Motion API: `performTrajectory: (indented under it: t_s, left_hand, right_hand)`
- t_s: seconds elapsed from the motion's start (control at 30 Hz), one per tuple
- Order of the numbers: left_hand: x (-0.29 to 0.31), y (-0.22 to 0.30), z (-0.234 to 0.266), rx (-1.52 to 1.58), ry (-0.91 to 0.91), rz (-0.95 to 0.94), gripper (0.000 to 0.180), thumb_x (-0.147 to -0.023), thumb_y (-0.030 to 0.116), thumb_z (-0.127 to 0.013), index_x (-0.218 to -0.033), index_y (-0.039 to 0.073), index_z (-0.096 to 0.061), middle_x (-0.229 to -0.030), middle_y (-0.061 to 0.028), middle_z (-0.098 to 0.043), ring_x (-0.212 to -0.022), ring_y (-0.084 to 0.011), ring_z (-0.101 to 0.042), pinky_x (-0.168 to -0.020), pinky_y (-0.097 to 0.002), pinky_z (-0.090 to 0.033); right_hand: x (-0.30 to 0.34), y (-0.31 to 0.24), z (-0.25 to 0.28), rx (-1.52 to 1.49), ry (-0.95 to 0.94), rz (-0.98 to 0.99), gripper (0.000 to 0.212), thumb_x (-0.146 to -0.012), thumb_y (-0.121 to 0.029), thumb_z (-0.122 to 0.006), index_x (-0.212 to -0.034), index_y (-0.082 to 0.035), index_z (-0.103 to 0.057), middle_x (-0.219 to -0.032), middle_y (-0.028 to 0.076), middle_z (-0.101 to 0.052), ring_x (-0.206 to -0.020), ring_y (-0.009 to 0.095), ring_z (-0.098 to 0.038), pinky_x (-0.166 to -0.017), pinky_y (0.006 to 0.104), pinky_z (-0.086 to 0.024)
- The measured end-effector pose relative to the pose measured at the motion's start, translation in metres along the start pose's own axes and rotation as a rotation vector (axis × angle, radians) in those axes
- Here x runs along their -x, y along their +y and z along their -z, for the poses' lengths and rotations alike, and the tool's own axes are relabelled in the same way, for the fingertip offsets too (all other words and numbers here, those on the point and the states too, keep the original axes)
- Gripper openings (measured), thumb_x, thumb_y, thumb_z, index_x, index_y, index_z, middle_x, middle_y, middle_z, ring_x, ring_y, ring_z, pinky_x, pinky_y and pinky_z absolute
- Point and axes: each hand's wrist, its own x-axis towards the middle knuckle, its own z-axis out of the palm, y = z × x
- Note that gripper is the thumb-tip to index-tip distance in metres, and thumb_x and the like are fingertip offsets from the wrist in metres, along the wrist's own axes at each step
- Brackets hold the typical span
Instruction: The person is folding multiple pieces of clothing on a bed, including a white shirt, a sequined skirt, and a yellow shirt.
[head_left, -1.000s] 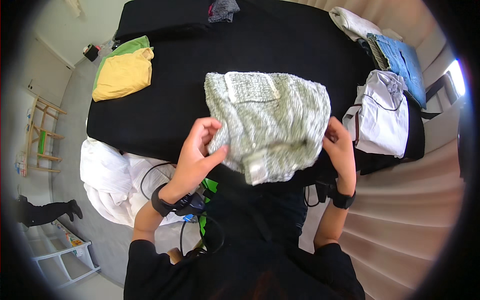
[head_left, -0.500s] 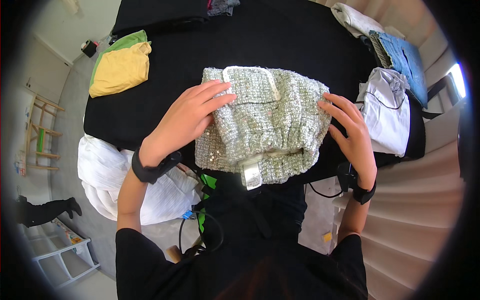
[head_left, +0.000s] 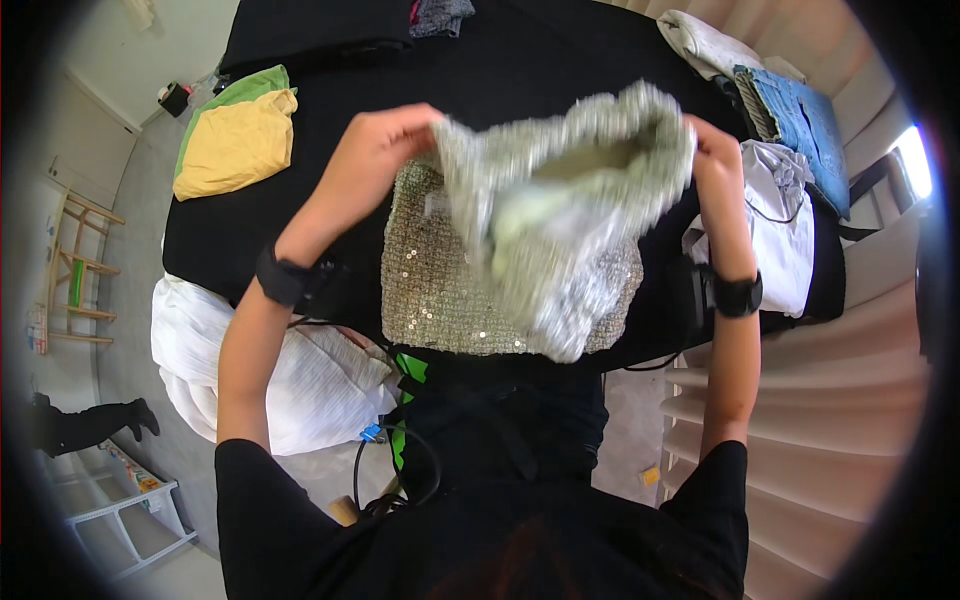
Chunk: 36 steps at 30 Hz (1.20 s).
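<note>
A grey-green sequined tweed garment [head_left: 590,130] hangs bunched and blurred between my hands above the black-covered table [head_left: 560,50]. My left hand [head_left: 365,165] pinches its left upper edge. Closed on the opposite corner is my right hand [head_left: 718,160], its fingertips partly hidden. A hollow opening shows along the top of the raised cloth. Beneath it a flat layer of the same sequined tweed [head_left: 430,290] lies near the table's front edge. I cannot tell whether the two layers are joined. Each wrist wears a black band.
Folded yellow and green cloths [head_left: 240,140] lie at the left. Blue jeans [head_left: 800,120] and a white garment [head_left: 780,220] are stacked at the right. White fabric [head_left: 290,390] is heaped below the table's left front. Beige curtains [head_left: 800,440] hang at the right.
Both hands have taken hold of the tweed garment's upper layer and raised it. The layer below now shows its sequined face, and the white label is out of sight.
</note>
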Motion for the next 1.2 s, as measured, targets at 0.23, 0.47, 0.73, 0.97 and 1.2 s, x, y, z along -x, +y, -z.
performTrajectory:
  t_s: [0.23, 0.47, 0.73, 0.97, 1.2]
  left_hand:
    - [-0.062, -0.039, 0.012, 0.182, 0.121, 0.458, 0.025, -0.092, 0.027, -0.05, -0.093, 0.005, -0.063, -0.083, 0.002, -0.061, -0.075, -0.0072, -0.055, -0.068, -0.0222, -0.04]
    - [-0.037, -0.052, 0.008, 0.107, 0.082, 0.617, 0.044, -0.088, 0.034, -0.054, -0.118, 0.003, -0.052, -0.103, -0.0055, -0.06, -0.094, -0.0131, -0.056, -0.081, -0.0277, -0.041]
    - [0.066, 0.006, -0.01, 0.366, 0.033, 0.582, 0.059, -0.09, 0.019, -0.054, -0.138, -0.001, -0.025, -0.113, -0.0098, -0.055, -0.1, -0.0128, -0.053, -0.085, -0.0274, -0.041]
    - [0.085, 0.016, -0.046, 0.301, 0.154, 0.416, 0.06, -0.091, 0.01, -0.052, -0.14, -0.001, -0.021, -0.133, -0.0154, -0.039, -0.121, -0.0184, -0.039, -0.102, -0.0297, -0.03]
    - [0.12, 0.033, -0.079, 0.478, 0.194, 0.396, 0.063, -0.089, 0.002, -0.051, -0.142, 0.001, -0.016, -0.134, -0.0172, -0.039, -0.119, -0.0179, -0.042, -0.101, -0.0295, -0.032]
  right_hand:
    - [-0.066, 0.041, -0.007, -0.242, 0.042, -0.365, 0.021, -0.082, -0.01, -0.056, -0.098, 0.004, -0.062, -0.088, 0.008, -0.064, -0.076, 0.017, -0.061, -0.07, 0.0271, -0.052]
    - [-0.032, 0.053, -0.013, -0.165, -0.093, -0.518, 0.031, -0.085, -0.019, -0.055, -0.109, 0.0, -0.058, -0.095, 0.006, -0.061, -0.09, 0.015, -0.058, -0.08, 0.0276, -0.045]
    - [0.075, 0.006, -0.037, -0.25, -0.034, -0.627, 0.049, -0.09, -0.023, -0.053, -0.131, -0.002, -0.04, -0.111, 0.006, -0.058, -0.102, 0.013, -0.053, -0.088, 0.0288, -0.039]
    - [0.103, 0.007, -0.053, -0.373, 0.097, -0.469, 0.054, -0.09, -0.012, -0.055, -0.135, 0.005, -0.03, -0.111, 0.015, -0.059, -0.103, 0.016, -0.055, -0.09, 0.026, -0.04]
    - [0.143, 0.013, -0.038, -0.391, 0.192, -0.404, 0.046, -0.09, -0.006, -0.053, -0.13, 0.006, -0.035, -0.105, 0.013, -0.061, -0.092, 0.012, -0.059, -0.078, 0.0232, -0.045]
